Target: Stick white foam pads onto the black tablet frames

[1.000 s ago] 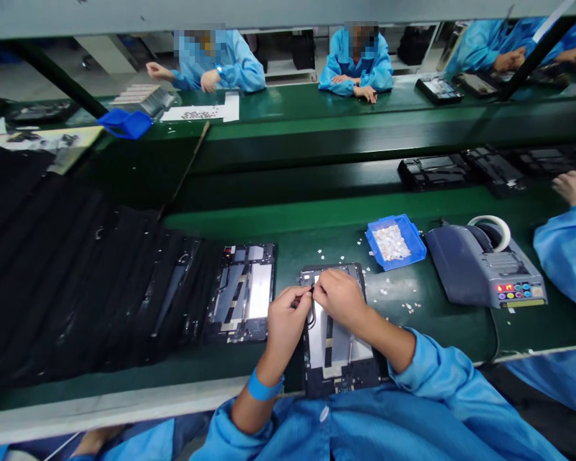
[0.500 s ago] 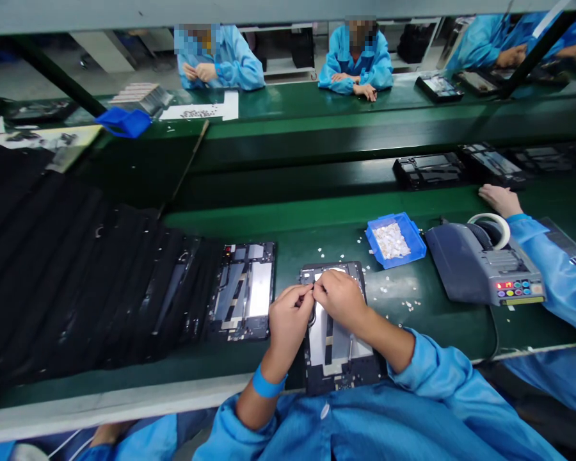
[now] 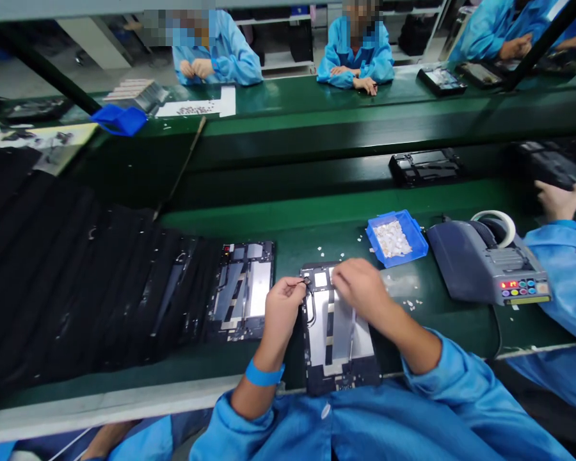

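An open tablet chassis (image 3: 335, 342) with silver panels lies in front of me at the table's near edge. My left hand (image 3: 282, 306) is curled at its top left corner, fingertips pinched on a small dark part (image 3: 306, 280) there. My right hand (image 3: 361, 288) hovers over the chassis's top right corner, blurred, its fingers curled; I cannot see whether it holds anything. A blue tray (image 3: 409, 225) of small white pieces stands just beyond my right hand.
A second open chassis (image 3: 244, 288) lies to the left, beside an overlapping row of black tablets (image 3: 77, 282). A grey tape dispenser (image 3: 484, 266) stands right. A co-worker's hand (image 3: 557, 198) reaches at far right. A black tray (image 3: 425, 168) rides the belt. People sit opposite.
My right hand has pulled away from my left hand and moved right, uncovering the top of the chassis. The co-worker's hand has drawn back to the right.
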Available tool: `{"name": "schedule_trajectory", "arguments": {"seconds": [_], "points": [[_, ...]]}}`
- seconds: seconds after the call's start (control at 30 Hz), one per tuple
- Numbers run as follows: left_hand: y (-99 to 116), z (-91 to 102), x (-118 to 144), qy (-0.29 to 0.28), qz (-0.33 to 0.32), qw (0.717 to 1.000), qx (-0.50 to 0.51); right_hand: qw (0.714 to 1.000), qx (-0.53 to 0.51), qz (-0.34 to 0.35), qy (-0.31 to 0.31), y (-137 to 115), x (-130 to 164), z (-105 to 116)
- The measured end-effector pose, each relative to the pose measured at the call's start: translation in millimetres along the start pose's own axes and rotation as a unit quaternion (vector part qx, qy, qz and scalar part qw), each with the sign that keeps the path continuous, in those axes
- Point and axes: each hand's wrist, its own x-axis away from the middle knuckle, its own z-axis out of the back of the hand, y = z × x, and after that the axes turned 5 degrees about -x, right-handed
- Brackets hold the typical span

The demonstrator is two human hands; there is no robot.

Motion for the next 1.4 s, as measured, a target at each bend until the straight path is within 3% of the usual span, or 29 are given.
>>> {"name": "schedule_trajectory", "arguments": {"seconds": [0.1,0.17,0.43,0.6,0.67,0.77,0.9,0.93,1.0,1.1,1.17,1.27,1.4], "points": [[-0.2,-0.1,1.7,0.007,-0.005,1.0,0.007,0.999,-0.017,0.024,-0.04,-32.0,1.2,-40.4],[-0.2,-0.3,3.9,0.016,-0.019,1.0,0.003,0.999,-0.015,0.017,-0.043,-38.5,-0.7,-52.3],[5.9,-3.3,16.1,0.049,-0.067,0.992,-0.091,1.0,-0.023,-0.016,0.009,-31.5,-2.7,-57.1],[6.0,-2.9,13.2,0.024,-0.054,0.996,-0.064,0.998,-0.06,-0.036,-0.007,-33.6,-11.4,-63.1],[5.6,-2.1,10.0,0.012,-0.035,0.999,-0.036,0.996,-0.085,-0.035,-0.009,-27.8,-17.5,-52.5],[5.0,-0.7,5.7,0.01,0.001,1.0,-0.001,0.991,-0.102,-0.073,0.047,-1.3,-23.2,-10.7],[5.0,0.9,5.3,0.005,0.021,1.0,0.013,0.959,0.027,-0.25,0.134,42.2,-21.4,56.5],[5.4,1.7,6.4,0.004,0.013,1.0,0.006,0.953,0.047,-0.271,0.126,45.7,-19.8,64.7],[6.4,4.6,9.2,-0.004,-0.013,1.0,-0.028,0.968,0.006,-0.244,0.064,38.6,-17.0,64.1],[6.8,14.0,10.8,-0.003,-0.058,0.992,-0.108,0.978,-0.119,-0.162,-0.064,6.3,-21.3,31.3],[5.1,22.5,8.4,0.025,-0.092,0.982,-0.163,0.971,-0.116,-0.167,-0.127,-13.4,-31.9,5.3],[0.6,34.0,2.1,0.04,-0.171,0.951,-0.254,0.961,-0.062,-0.186,-0.195,-26.0,-51.1,-19.6],[-3.6,40.6,-3.4,0.008,-0.293,0.896,-0.333,0.959,-0.03,-0.17,-0.226,-25.8,-64.4,-29.4]]}}
